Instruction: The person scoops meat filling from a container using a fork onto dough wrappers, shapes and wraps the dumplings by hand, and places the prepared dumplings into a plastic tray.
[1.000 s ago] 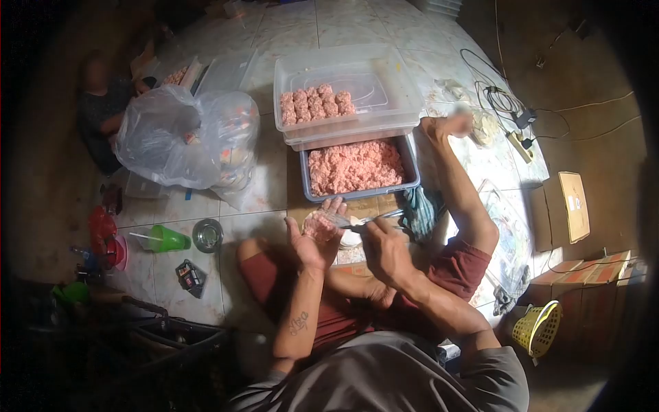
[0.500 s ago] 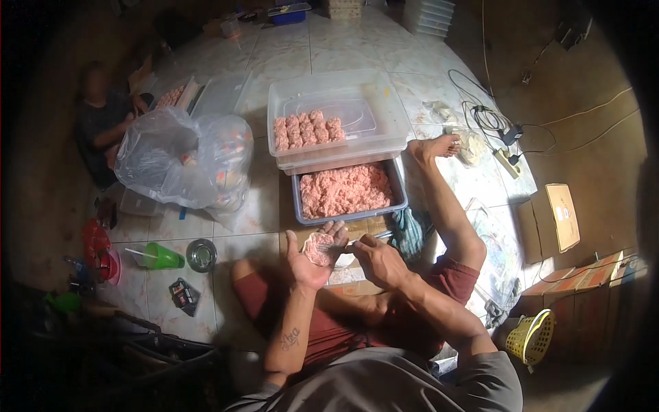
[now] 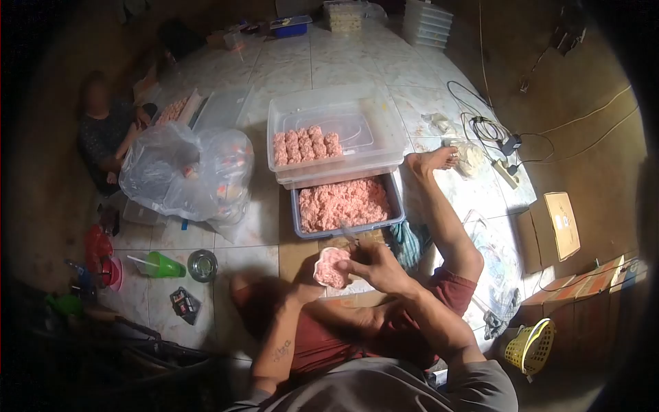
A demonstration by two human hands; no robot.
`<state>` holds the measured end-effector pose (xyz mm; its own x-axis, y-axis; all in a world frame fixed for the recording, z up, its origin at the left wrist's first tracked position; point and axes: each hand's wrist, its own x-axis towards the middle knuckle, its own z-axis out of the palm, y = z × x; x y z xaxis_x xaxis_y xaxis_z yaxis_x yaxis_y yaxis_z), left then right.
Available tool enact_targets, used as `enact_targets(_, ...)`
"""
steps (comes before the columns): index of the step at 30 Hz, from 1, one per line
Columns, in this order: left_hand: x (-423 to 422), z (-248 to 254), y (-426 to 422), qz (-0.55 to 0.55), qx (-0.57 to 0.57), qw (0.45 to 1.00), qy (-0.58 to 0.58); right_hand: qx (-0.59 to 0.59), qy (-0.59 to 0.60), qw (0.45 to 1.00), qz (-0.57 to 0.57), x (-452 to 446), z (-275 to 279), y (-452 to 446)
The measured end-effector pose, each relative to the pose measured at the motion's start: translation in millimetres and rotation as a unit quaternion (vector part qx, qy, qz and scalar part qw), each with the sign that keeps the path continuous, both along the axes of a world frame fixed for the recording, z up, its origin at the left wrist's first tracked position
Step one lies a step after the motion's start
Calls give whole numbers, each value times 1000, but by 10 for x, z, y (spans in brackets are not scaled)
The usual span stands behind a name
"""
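Note:
My left hand (image 3: 307, 280) is closed round a thin wrapper filled with pink minced meat (image 3: 333, 266), its pale edge gathered around the filling. My right hand (image 3: 376, 266) touches the filled wrapper from the right and grips a metal utensil (image 3: 350, 233), which points up toward the tub. Just ahead stands a blue-grey tub (image 3: 296, 218) heaped with pink mince (image 3: 343, 204). Behind it, a clear plastic box (image 3: 374, 130) holds several formed meat pieces (image 3: 307, 145) in rows.
A plastic bag (image 3: 182, 168) lies to the left, with a seated person (image 3: 103, 134) beyond it. Nearer are a green cup (image 3: 165, 265) and a glass ashtray (image 3: 202, 265). A teal cloth (image 3: 408, 246), cables (image 3: 484, 127) and yellow basket (image 3: 528, 349) lie rightward.
My left fingers have folded from a flat palm around the wrapper, gathering it up. My right hand has moved onto its side, and the utensil has swung from the meat to point upward.

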<state>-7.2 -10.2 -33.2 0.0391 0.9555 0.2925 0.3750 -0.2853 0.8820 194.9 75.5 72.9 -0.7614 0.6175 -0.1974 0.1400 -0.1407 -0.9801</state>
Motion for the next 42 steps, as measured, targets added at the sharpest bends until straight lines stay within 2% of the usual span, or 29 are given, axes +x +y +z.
enact_targets(1,120,-267,-38,17,-30,993,-111,108,-23,994,-11,-39,-158,45)
enact_targets(3,251,123,-67,115,-8,993,25,118,55,988,-77,-20,39,-2)
enact_targets(4,208,148,-39,124,25,989,81,65,69,986,-135,-1,50,-23)
enact_targets(5,167,193,-15,134,56,980,138,83,34,988,-127,116,-168,53)
enact_targets(7,154,412,-5,119,44,987,100,-25,2,993,-118,255,-476,-18)
enact_targets(9,226,461,48,194,5,975,-107,-89,72,986,-118,243,-745,-242)
enact_targets(11,294,513,84,213,8,968,-134,-105,85,984,-114,199,-781,-324)
enact_targets(13,293,475,108,116,-12,986,-119,214,9,974,-74,186,-662,-252)
enact_targets(14,258,368,142,126,29,992,11,289,-39,954,-67,221,-617,-172)
enact_targets(15,282,361,127,125,28,992,10,364,-86,926,-58,231,-507,-93)
enact_targets(17,319,361,128,256,-15,964,-69,366,-73,923,-95,248,-413,6)
enact_targets(19,209,334,135,265,1,961,-77,336,-71,935,-92,334,-453,38)
enact_targets(20,141,301,113,243,50,968,-31,337,-72,935,-87,349,-509,-8)
enact_targets(21,110,386,114,219,99,971,18,125,-20,988,-85,361,-620,-70)
enact_targets(22,231,460,88,214,53,961,-168,-94,33,992,-80,373,-721,-141)
enact_targets(25,358,327,132,204,70,972,-94,54,76,993,-71,154,-918,-361)
enact_targets(26,364,232,114,162,31,980,-109,191,41,978,-79,85,-860,-362)
enact_targets(27,373,263,112,160,29,981,-109,189,40,978,-81,94,-770,-333)
enact_targets(29,328,361,169,274,26,961,-6,341,-76,930,-112,120,-598,-247)
enact_targets(31,228,426,155,317,53,947,-14,290,-41,943,-158,224,-626,-217)
enact_targets(33,24,350,42,166,19,984,-64,74,-39,987,-136,338,-669,-240)
enact_targets(34,13,155,45,182,39,974,-130,73,-41,987,-134,359,-714,-291)
enact_targets(35,51,186,36,183,38,973,-132,-20,1,994,-105,383,-770,-351)
enact_targets(36,112,298,46,185,35,961,-204,-113,44,990,-77,378,-799,-380)
enact_targets(38,209,552,47,183,26,963,-195,-76,60,993,-67,269,-837,-445)
enact_targets(39,233,522,41,130,9,973,-189,-39,75,995,-58,186,-861,-502)
enact_targets(40,275,437,55,131,14,979,-158,84,94,987,-99,56,-944,-542)
enact_targets(41,320,346,78,133,18,983,-126,84,93,987,-100,59,-841,-513)
enact_targets(42,337,315,111,199,19,974,-106,194,16,974,-114,50,-658,-466)
